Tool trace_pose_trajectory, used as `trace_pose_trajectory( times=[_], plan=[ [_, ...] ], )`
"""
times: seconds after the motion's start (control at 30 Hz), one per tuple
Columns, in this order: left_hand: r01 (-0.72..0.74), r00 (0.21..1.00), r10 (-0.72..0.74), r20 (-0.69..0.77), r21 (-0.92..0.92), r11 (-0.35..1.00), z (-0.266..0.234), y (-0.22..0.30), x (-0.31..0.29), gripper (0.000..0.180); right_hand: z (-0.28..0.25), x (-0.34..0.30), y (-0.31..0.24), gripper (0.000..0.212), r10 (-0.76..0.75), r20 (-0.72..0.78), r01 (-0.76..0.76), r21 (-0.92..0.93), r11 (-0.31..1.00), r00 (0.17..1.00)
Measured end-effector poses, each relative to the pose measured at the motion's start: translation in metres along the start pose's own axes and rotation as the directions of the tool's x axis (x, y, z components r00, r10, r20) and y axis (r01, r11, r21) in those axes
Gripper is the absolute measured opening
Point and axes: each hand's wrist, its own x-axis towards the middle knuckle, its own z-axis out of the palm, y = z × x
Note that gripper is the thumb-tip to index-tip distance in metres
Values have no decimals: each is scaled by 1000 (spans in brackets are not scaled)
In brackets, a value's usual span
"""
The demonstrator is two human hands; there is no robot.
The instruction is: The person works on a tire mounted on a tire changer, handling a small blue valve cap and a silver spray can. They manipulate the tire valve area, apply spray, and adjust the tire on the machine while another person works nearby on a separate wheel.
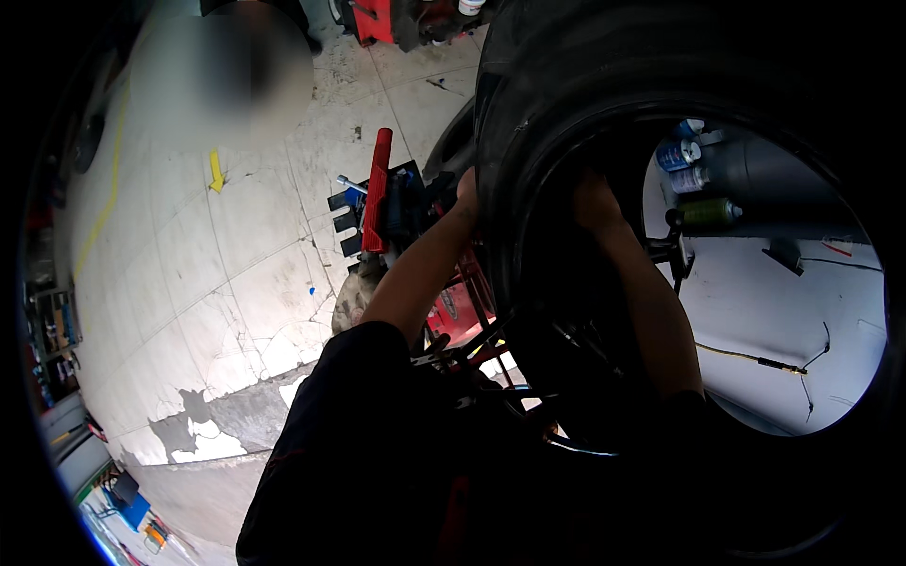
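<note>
A large black tyre [514,141] without a rim stands up close on the right, its round opening facing me. My left hand [466,191] is at the tyre's outer left side, and its fingers are hidden behind the rubber. Through the opening reaches my right arm, with my right hand [593,200] in shadow against the inner wall; those fingers are too dark to make out. Just left of my left forearm is a machine part with a red bar [379,193] and a black slotted plate [343,224].
Spray cans [706,211] and a hose with a brass-coloured fitting [781,364] show through the tyre's opening. On the pale tiled floor [255,274] is a yellow arrow [217,172]. A blurred person stands at the far left, near a red machine [375,21]. Shelves line the left edge.
</note>
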Motion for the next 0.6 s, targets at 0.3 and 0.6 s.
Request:
trace_pose_trajectory(
  times=[0.3,0.6],
  plan=[
    [4,999,-6,-34,-33,999,6,-5,2,33,15,-9,-15,39,18,22,-20,118,993,1000],
    [-16,998,13,-69,-46,999,10,-2,6,33,21,-17,-16,42,-41,5,40,152,988,999]
  ],
)
